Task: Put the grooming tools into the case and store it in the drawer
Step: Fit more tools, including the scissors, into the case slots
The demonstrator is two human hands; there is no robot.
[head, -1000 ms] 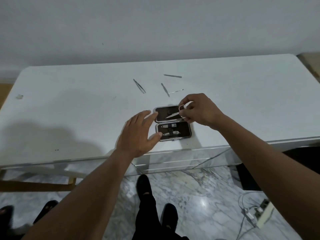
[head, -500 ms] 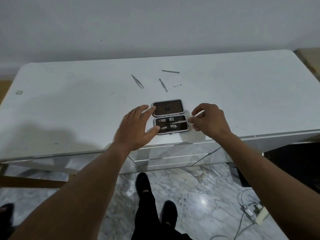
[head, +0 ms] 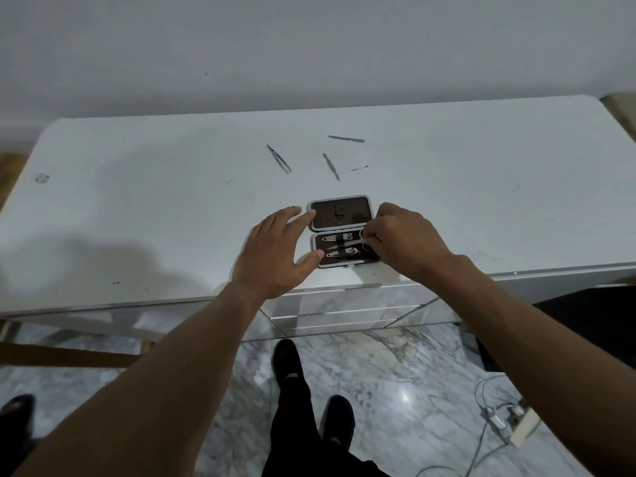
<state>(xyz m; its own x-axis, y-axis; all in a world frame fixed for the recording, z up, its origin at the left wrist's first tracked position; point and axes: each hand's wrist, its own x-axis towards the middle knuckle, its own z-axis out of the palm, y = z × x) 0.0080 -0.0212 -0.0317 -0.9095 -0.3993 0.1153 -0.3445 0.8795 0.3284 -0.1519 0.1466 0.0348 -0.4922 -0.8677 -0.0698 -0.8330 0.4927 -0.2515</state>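
Flat rectangular case (head: pixel 339 217), dark-lined, open on white tabletop (head: pixel 137 208). Left hand (head: pixel 275 251) flat, fingers straight against its edge; right hand (head: pixel 407 244) curled, pinching slim steel scissors (head: pixel 346 245).

The left arm (head: pixel 155 366) and the right arm (head: pixel 533 339) are bare all the way down to the left hand (head: pixel 275 249) and the right hand (head: pixel 402 242). Lower down, the person wears black trousers (head: pixel 292 418) and black shoes (head: pixel 339 411) with rounded tips.
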